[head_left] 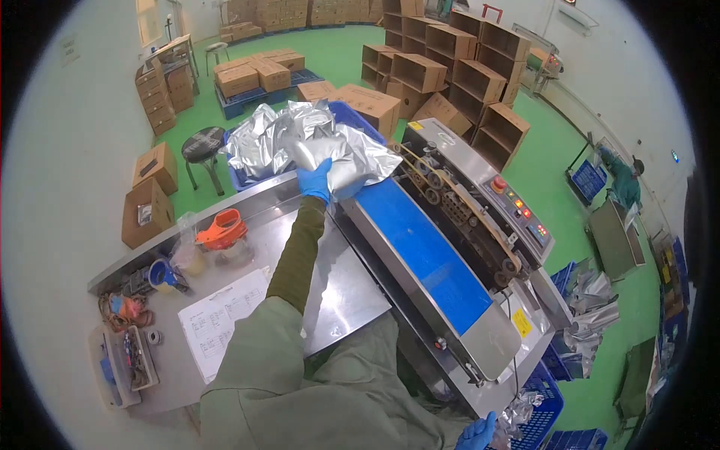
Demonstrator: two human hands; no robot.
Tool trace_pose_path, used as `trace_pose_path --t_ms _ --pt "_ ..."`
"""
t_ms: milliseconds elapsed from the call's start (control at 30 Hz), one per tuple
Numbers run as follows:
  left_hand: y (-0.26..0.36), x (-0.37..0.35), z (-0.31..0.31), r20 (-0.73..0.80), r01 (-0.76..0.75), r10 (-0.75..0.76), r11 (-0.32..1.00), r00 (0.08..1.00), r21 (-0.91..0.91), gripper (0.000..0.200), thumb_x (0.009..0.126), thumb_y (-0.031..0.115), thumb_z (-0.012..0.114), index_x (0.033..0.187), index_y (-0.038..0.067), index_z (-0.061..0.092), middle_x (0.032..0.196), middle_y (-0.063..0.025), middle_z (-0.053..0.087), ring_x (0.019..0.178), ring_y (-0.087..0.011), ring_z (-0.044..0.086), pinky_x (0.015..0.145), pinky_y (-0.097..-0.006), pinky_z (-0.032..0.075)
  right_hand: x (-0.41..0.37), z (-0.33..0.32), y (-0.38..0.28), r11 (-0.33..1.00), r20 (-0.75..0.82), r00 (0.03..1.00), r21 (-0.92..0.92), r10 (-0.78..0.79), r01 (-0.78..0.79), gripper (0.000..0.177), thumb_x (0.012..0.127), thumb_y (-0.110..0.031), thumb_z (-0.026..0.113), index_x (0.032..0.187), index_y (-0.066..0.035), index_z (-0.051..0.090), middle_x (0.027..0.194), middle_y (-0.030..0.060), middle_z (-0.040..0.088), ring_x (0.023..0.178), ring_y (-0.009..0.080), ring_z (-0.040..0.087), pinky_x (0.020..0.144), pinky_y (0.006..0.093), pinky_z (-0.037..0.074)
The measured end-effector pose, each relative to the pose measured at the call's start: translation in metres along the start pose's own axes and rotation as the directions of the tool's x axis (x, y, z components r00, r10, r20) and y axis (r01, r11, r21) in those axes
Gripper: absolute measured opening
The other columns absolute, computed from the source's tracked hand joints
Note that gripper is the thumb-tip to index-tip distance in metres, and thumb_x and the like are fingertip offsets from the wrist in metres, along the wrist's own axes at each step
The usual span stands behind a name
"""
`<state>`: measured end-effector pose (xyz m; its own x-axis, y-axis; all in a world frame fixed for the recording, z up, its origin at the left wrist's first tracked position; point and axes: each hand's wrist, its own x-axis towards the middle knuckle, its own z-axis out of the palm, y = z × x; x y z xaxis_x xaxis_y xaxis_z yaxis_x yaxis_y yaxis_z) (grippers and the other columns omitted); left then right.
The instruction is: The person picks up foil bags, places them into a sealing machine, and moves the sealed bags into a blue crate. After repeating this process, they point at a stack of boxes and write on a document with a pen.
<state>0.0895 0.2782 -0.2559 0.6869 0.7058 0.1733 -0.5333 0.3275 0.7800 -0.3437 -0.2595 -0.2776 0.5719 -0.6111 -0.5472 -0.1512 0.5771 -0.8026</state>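
My left hand (315, 181), in a blue glove, is reached out and closed on a silver foil bag (343, 163) at the far end of the sealing machine's blue conveyor belt (420, 255). More crumpled foil bags (259, 139) fill a blue basket (351, 120) just behind it. My right hand (476, 433), also gloved in blue, is low at the bottom edge, partly cut off, with its fingers apart and nothing visible in them. Beside it stands a blue basket (551, 405) with foil bags (519, 411) inside.
The sealer's control panel (521, 214) has lit buttons. On the steel table (337, 300) lie a printed sheet (221, 319), an orange tape dispenser (223, 229) and a tray of small tools (135, 356). Cardboard boxes (450, 60) are stacked behind. A co-worker (624, 180) is at right.
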Motion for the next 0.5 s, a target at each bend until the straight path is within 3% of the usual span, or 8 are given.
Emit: trace_pose_path --t_ms 67,200,267,333,367,400,433,500 --pt "0.038 -0.01 0.009 0.066 -0.405 0.441 0.743 0.895 0.533 0.048 0.071 0.011 0.073 0.11 -0.004 0.049 0.097 -0.0091 0.058 0.081 -0.0162 0.056 0.072 -0.0287 0.047 -0.003 0.007 0.004 1.0 -0.038 0.999 -0.008 0.015 -0.015 0.046 0.094 -0.033 0.041 0.052 -0.016 0.034 0.041 -0.0034 0.025 0.032 0.0085 0.023 0.03 0.0242 0.017" --pt "0.142 -0.005 0.035 0.215 -0.559 0.522 0.806 0.826 0.195 0.051 0.072 0.017 0.074 0.109 -0.005 0.047 0.101 -0.0106 0.056 0.086 -0.0157 0.054 0.073 -0.0282 0.046 0.017 -0.025 0.017 0.992 0.04 0.993 -0.06 0.111 -0.108 0.046 0.092 -0.036 0.045 0.051 -0.018 0.035 0.041 -0.004 0.026 0.032 0.0081 0.024 0.031 0.024 0.017" --pt "0.184 0.016 0.041 0.167 -0.554 0.531 0.819 0.831 0.15 0.047 0.071 0.017 0.075 0.105 -0.005 0.05 0.097 -0.009 0.057 0.081 -0.0143 0.054 0.07 -0.0271 0.045 0.041 -0.049 0.022 0.933 0.088 0.929 -0.055 0.361 -0.357 0.046 0.091 -0.039 0.046 0.05 -0.02 0.034 0.039 -0.0042 0.028 0.032 0.0082 0.024 0.031 0.0246 0.017" --pt "0.211 0.062 0.028 0.186 -0.574 0.543 0.783 0.819 0.239 0.041 0.069 0.016 0.076 0.098 -0.005 0.054 0.091 -0.0071 0.057 0.079 -0.013 0.053 0.069 -0.0261 0.044 0.022 -0.019 0.014 0.981 -0.083 0.979 -0.048 0.184 -0.188 0.048 0.091 -0.043 0.044 0.049 -0.021 0.034 0.039 -0.0036 0.032 0.031 0.0104 0.025 0.03 0.0271 0.018" --pt "0.217 0.073 0.025 0.141 -0.564 0.546 0.791 0.826 0.237 0.042 0.068 0.018 0.077 0.095 -0.005 0.055 0.089 -0.008 0.057 0.079 -0.0147 0.053 0.069 -0.0275 0.044 0.029 -0.037 0.013 0.958 0.213 0.934 -0.076 0.287 -0.277 0.046 0.091 -0.043 0.041 0.052 -0.019 0.039 0.041 -0.003 0.037 0.032 0.0129 0.029 0.031 0.0298 0.023" --pt "0.221 0.087 0.022 0.1 -0.554 0.547 0.8 0.831 0.231 0.043 0.067 0.02 0.078 0.092 -0.006 0.056 0.087 -0.0088 0.057 0.078 -0.0164 0.053 0.069 -0.0289 0.044 0.038 -0.043 0.017 0.955 0.209 0.931 -0.065 0.298 -0.291 0.046 0.091 -0.043 0.041 0.052 -0.019 0.039 0.041 -0.003 0.037 0.032 0.0129 0.029 0.031 0.0298 0.023" --pt "0.209 0.13 -0.004 -0.045 -0.439 0.559 0.697 0.828 0.567 0.055 0.065 0.03 0.079 0.095 -0.009 0.054 0.089 -0.0121 0.057 0.081 -0.0218 0.053 0.074 -0.0338 0.044 0.046 -0.049 0.027 0.988 0.271 0.95 -0.02 0.155 -0.155 0.043 0.091 -0.035 0.044 0.053 -0.018 0.035 0.043 -0.0039 0.032 0.032 0.0098 0.025 0.03 0.0272 0.019" --pt "0.163 0.186 -0.061 0.003 -0.532 0.766 0.444 0.643 0.721 0.067 0.064 0.04 0.076 0.102 -0.01 0.053 0.097 -0.0177 0.058 0.086 -0.0288 0.053 0.081 -0.0391 0.043 0.041 -0.048 0.041 0.997 0.224 0.972 0.026 -0.076 0.072 0.045 0.092 -0.03 0.045 0.052 -0.018 0.03 0.043 -0.0042 0.025 0.031 0.0075 0.019 0.029 0.0251 0.014"
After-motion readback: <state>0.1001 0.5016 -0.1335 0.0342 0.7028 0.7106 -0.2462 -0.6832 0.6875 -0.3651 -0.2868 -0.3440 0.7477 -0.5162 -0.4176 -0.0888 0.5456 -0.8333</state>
